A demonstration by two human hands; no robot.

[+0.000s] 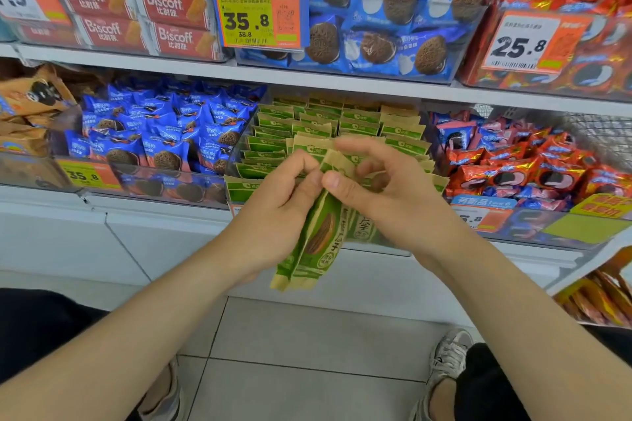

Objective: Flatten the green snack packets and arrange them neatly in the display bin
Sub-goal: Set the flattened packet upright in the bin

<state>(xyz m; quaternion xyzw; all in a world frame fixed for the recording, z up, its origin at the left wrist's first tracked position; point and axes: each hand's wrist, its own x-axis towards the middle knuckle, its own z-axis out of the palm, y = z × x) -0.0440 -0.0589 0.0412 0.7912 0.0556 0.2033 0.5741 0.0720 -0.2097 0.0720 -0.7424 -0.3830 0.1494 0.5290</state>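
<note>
standing by the white shelf [164,212], i'd say the job is well on but not finished: the clear display bin [239,150] in the middle of the lower tier already holds most of its stock, green packets [342,123] stood on edge in several rows running front to back, their tan top seams mostly level, though the nearest rows are partly hidden behind the hands, so i can't tell how tidy the front is or how much room is left there. the bin sits between a bin of blue packets [164,133] on one side and a heap of red packets [513,164] on the other, neither of which looks to be part of this. what's left, from what shows, is the handful [318,239] held out in front of the bin and hanging below its front edge, not yet in it: a few green packets stacked face to face, their lower ends fanned slightly apart. the left grip [277,205] is wrapped around the middle of that handful, fingers curled over it, and the right grip [386,191] is clamped on the upper end, thumb pressing the top seam against the fingers behind, which looks to me like the smoothing step, with slotting them into a row yet to do
</note>
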